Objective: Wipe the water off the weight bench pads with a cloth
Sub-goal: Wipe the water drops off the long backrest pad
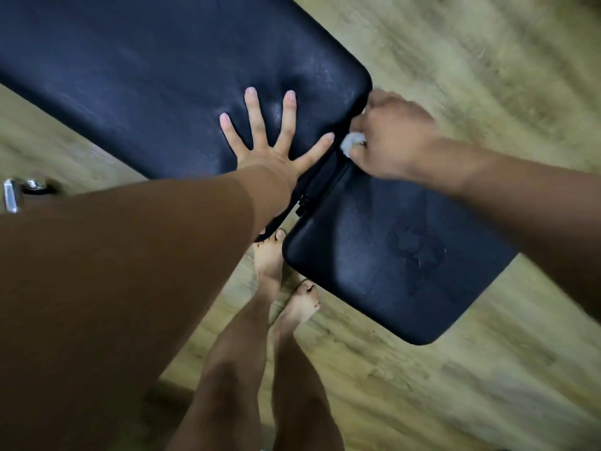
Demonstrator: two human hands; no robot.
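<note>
A black weight bench fills the upper left and centre: a long back pad (pixel 156 76) and a shorter seat pad (pixel 374 265), split by a narrow gap. My left hand (pixel 273 141) lies flat on the back pad's near end, fingers spread. My right hand (pixel 390 138) is closed on a small white cloth (pixel 351 143), pressed at the gap by the back pad's corner. Most of the cloth is hidden in the fist. A faint embossed mark shows on the seat pad.
Light wood-look floor (pixel 471 76) surrounds the bench. My bare feet (pixel 283 278) stand right beside the seat pad's near edge. A chrome metal piece (pixel 14 193) sits at the left edge.
</note>
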